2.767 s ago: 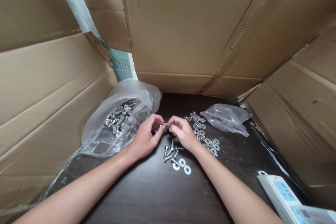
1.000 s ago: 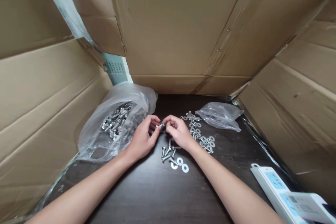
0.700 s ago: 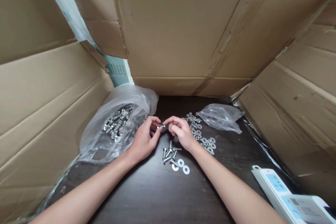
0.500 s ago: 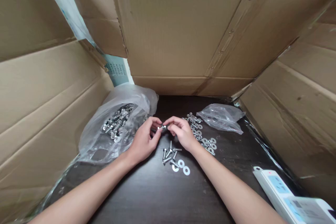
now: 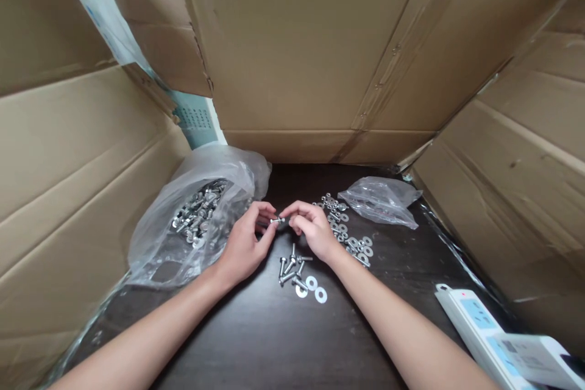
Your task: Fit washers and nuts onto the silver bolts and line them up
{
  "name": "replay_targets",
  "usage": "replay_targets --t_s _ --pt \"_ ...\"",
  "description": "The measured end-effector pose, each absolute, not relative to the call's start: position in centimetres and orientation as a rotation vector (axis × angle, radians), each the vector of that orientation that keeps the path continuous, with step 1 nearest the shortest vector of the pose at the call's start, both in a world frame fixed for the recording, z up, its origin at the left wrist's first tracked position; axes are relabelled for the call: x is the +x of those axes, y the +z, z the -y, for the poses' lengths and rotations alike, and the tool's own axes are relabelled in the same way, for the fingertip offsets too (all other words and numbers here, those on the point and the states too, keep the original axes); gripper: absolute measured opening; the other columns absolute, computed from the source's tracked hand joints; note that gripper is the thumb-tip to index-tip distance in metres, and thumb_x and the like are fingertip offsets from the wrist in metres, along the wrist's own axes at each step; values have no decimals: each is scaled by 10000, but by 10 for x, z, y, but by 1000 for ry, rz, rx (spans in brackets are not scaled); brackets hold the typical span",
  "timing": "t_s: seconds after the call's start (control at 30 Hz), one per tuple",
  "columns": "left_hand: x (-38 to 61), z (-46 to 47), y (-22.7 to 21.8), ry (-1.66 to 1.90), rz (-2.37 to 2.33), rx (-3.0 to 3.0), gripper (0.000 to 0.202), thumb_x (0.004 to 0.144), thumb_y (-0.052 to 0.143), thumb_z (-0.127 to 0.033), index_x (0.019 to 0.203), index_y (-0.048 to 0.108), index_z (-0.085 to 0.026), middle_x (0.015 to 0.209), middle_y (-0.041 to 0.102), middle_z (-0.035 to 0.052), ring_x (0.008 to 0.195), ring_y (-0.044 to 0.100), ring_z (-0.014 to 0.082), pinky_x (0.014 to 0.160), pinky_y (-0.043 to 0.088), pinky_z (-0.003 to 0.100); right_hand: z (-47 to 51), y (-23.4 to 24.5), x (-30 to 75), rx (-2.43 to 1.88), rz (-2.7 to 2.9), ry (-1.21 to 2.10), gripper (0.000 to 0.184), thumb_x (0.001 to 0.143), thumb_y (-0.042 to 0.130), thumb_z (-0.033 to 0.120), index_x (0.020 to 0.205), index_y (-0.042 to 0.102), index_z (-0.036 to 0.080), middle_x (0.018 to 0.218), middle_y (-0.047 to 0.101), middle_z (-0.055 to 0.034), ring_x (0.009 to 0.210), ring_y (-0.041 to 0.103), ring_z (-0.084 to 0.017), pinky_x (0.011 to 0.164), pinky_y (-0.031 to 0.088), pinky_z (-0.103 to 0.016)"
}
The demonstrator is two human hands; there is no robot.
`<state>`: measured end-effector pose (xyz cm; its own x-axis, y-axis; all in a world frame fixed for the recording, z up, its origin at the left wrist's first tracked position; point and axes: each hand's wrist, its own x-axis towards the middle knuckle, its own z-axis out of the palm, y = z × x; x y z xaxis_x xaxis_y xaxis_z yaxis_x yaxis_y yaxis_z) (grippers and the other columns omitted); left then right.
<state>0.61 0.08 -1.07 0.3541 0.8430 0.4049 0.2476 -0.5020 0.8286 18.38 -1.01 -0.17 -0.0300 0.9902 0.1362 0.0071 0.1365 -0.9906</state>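
Just above the table, a small silver bolt (image 5: 276,220) lies level between my two hands, with a wider piece like a nut or washer partway along it. My left hand (image 5: 249,237) pinches its left end between thumb and fingers. From the other side, the index finger of my right hand (image 5: 311,228) touches the bolt's right end, thumb curled close below. Below the hands several loose bolts (image 5: 287,265) lie in a small heap. Flat washers (image 5: 320,295) sit beside them, nearer to me. Beyond my right wrist are scattered nuts and washers (image 5: 342,229), partly hidden by the hand.
A clear plastic bag (image 5: 150,244) full of bolts lies open at the left. Another, flattened plastic bag (image 5: 381,200) is at the back right. A white power strip (image 5: 461,311) rests at the right front. Cardboard walls (image 5: 292,73) enclose the dark table (image 5: 256,341).
The whole view has shifted slightly, so things appear a little further left and up. Both hands keep the bolt between them, with only slight finger movement at its right end.
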Motion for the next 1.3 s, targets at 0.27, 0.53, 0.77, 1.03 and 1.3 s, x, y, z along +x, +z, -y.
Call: replay_targets --t_s 0.27,0.53,0.77,1.03,1.3 --pt "6 0 -10 1177 -946 1925 99 964 598 -215 1055 561 -204 980 675 40 858 717 170 795 595 316 11 0 185 -1099 1276 1120 195 658 538 255 664 719 183 489 489 32 500 408 -124 515 310 -269" --pt "7 0 -9 1168 -928 1908 133 957 608 -218 1075 546 -211 965 676 31 836 720 169 775 601 316 10 -2 186 -1090 1255 1118 203 663 535 248 697 722 176 482 479 36 497 404 -128 524 312 -280" --pt "7 1 -9 1163 -915 1925 128 953 611 -211 1066 551 -208 971 676 33 833 717 160 775 596 296 10 -3 186 -1104 1287 1131 209 685 530 268 781 697 189 511 479 54 500 408 -126 521 323 -269" --pt "6 1 -9 1196 -925 1928 119 962 602 -229 1066 551 -203 979 671 42 853 712 168 789 594 301 11 -11 178 -1223 1442 1028 88 724 544 258 704 605 199 582 497 50 578 441 -126 576 346 -262" --pt "6 0 -10 1151 -943 1965 148 957 607 -221 1093 550 -206 996 674 42 869 710 173 791 589 309 12 -8 180 -1163 1381 1048 142 699 545 240 781 654 204 556 455 65 551 419 -126 562 343 -263"
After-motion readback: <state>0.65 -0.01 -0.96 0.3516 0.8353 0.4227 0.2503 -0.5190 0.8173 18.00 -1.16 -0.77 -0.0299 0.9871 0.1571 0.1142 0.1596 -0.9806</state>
